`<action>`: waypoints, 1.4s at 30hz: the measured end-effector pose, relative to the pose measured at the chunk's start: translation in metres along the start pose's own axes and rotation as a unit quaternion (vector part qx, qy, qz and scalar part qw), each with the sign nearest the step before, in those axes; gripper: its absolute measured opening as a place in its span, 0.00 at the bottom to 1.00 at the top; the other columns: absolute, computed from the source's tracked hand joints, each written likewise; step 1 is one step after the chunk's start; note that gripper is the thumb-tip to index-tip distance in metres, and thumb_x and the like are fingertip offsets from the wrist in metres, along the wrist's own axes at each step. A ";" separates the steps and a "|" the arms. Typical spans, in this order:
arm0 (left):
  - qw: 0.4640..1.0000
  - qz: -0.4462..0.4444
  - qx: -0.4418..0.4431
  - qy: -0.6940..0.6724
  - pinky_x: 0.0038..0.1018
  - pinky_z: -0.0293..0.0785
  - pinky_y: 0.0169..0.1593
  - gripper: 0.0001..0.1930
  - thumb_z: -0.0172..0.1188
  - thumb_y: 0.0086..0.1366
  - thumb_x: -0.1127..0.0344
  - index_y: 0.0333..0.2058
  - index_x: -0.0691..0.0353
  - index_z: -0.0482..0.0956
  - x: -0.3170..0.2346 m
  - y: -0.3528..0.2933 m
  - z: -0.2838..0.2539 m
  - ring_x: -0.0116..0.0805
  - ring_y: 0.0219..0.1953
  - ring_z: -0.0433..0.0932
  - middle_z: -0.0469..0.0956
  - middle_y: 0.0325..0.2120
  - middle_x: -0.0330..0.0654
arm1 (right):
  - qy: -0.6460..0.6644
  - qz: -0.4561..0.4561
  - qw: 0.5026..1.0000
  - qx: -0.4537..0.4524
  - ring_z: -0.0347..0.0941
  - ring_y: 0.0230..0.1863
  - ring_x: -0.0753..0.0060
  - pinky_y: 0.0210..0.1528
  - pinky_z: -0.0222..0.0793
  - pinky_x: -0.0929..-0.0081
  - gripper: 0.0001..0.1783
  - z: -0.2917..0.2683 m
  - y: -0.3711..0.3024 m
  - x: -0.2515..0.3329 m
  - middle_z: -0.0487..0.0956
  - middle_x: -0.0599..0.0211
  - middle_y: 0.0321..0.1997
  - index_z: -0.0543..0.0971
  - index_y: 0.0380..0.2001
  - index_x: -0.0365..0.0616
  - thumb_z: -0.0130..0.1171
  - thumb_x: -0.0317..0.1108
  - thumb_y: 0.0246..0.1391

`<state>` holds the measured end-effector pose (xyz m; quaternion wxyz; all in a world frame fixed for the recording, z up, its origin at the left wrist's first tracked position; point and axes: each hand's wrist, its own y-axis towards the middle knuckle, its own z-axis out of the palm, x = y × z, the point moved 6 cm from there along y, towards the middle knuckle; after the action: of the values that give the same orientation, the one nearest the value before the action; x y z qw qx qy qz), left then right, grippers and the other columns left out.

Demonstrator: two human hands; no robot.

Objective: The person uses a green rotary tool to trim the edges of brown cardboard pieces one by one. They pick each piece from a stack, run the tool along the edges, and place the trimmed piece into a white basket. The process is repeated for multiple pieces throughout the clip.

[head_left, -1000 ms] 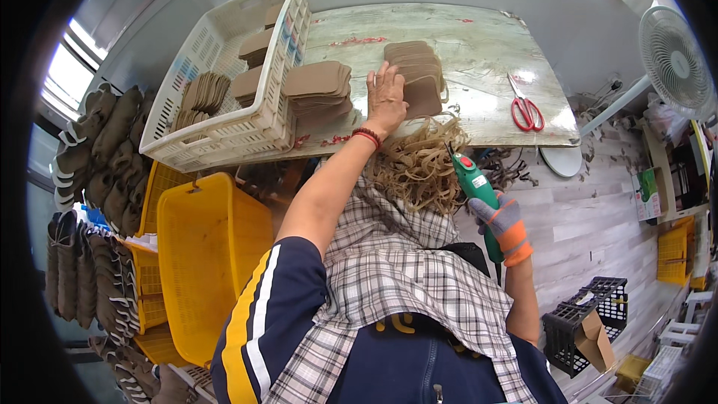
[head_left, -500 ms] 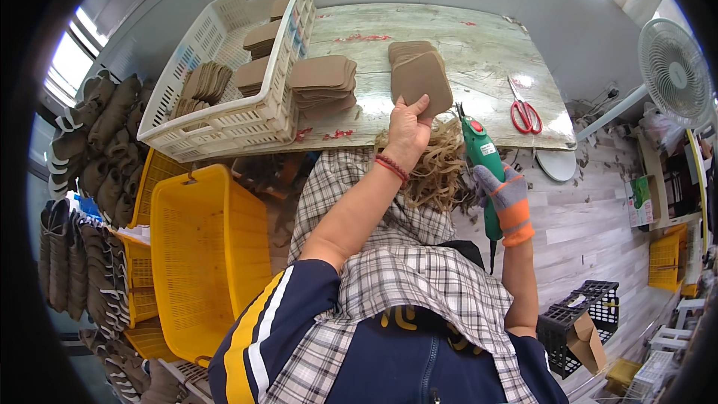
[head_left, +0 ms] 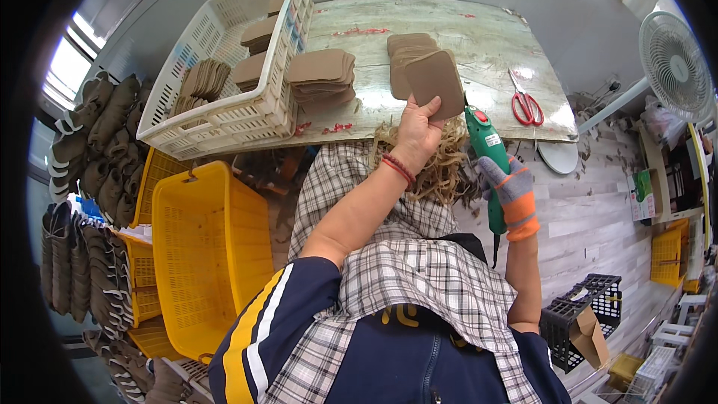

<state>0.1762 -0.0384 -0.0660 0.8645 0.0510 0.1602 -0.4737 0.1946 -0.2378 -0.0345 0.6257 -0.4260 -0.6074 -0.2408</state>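
My bare left hand point(head_left: 420, 133), red bracelets at the wrist, pinches a brown rounded-corner panel point(head_left: 436, 78) between thumb and fingers. That panel overlaps the right side of a stack of similar panels point(head_left: 407, 51) on the table. My right hand point(head_left: 514, 193), in a grey and orange glove, is wrapped round a green corded handheld power tool point(head_left: 483, 136). The tool's tip points upward, close to the panel's lower right edge; whether they touch I cannot tell. Below the panel, a heap of curly brown trimmings point(head_left: 443, 176) lies on my lap.
Left of the stack lies another panel pile point(head_left: 321, 71), beside a white crate point(head_left: 217, 116) holding more. Red-handled scissors point(head_left: 526, 108) rest at the table's right. A yellow bin point(head_left: 250, 239) stands at left, shoes point(head_left: 112, 127) beyond it. A fan point(head_left: 677, 67) stands right.
My left hand has drawn the panel a little to the right, away from the stack. The tool in my right hand has shifted slightly, staying close to the panel.
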 end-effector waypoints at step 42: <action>0.827 -0.273 0.180 0.457 0.22 0.71 0.49 0.23 0.54 0.53 0.84 0.50 0.64 0.72 -0.030 -0.034 -0.047 0.23 0.42 0.75 0.77 0.41 0.36 | -0.059 0.052 0.993 0.084 0.67 0.17 0.84 0.17 0.64 0.83 0.21 -0.007 -0.025 -0.003 0.73 0.72 0.19 0.74 0.35 0.38 0.68 0.43 0.47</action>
<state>0.1223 -0.0218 -0.0987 0.5031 0.3702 0.4565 -0.6336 0.1780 -0.2569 -0.0304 0.6339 -0.4165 -0.6383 -0.1311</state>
